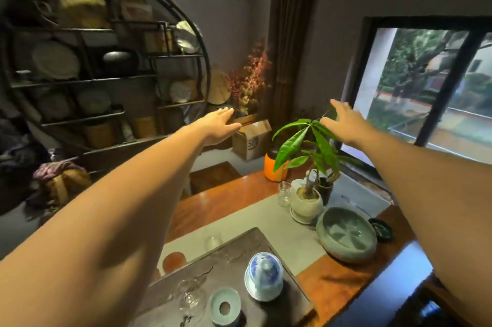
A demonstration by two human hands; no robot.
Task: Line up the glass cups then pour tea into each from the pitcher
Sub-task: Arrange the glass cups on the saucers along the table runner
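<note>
At the far left of the frame we see a round dark shelf [106,66] packed with plates, jars and boxes; its contents are dim and blurred, and we cannot read any label there. Below it a heap of cloth [57,169] is hard to make out.

Our left hand [219,127] reaches out in mid-air at centre frame, fingers straight and together, holding nothing. Behind its fingertips stands a cardboard box [251,140] with a printed round mark that looks like "SF", though blur keeps us from being sure.

In the lower middle a dark stone tea tray [239,252] lies on the table [226,201], partly covered by our left forearm. On it we find a glass cup [213,240] near the tray's far edge, faint and nearly see-through, and a second glass piece [190,297] near the bottom edge, too blurred to tell cup from pitcher. Beside that sit a pale green ring-shaped strainer rest [225,306] and a blue-and-white lidded bowl [263,277].

Further right, a small glass pitcher [284,193] stands just beside a white potted plant [306,201], with an orange container [274,168] behind, partly hidden by leaves. A celadon bowl [346,236] sits right of the pot.

Our right hand [343,124] hovers before the window [431,87], fingers spread and relaxed, empty.
</note>
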